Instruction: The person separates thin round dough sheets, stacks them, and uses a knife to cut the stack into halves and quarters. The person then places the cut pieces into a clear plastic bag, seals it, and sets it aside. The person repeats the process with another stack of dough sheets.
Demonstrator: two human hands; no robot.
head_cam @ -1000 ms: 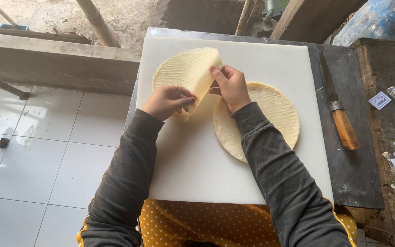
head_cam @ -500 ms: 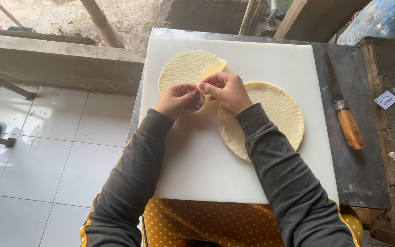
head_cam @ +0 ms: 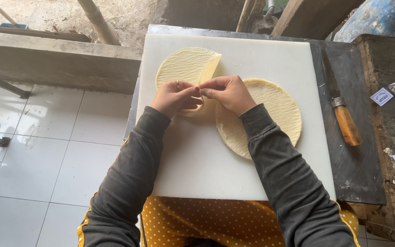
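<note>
- Two pale round wrappers lie on the white cutting board [head_cam: 261, 50], which rests on a dark metal table [head_cam: 357, 174].
- The folded wrapper [head_cam: 184, 66] sits near the board's far left corner; its right edge is turned up and over, showing a smooth yellowish flap.
- The flat wrapper [head_cam: 270, 110] lies toward the board's right edge, about midway down, spread out with its ridged face up.
- The left hand [head_cam: 174, 97] rests knuckles-up on the near edge of the folded wrapper, fingers curled in, thumb and forefinger pinched together on the dough. A ring shows on one finger.
- The right hand [head_cam: 228, 93] meets it fingertip to fingertip, also curled and pinching the same bit of dough, with its heel over the flat wrapper's left rim.
- Both forearms in dark grey sleeves come up from the board's near edge and angle inward, so the wrists converge just left of the board's middle.
- A knife with a wooden handle [head_cam: 344, 123] lies on the table just beyond the board's right edge, blade pointing to the far side.
- Small white paper labels [head_cam: 381, 96] lie on a rough wooden surface past the table's right edge.
</note>
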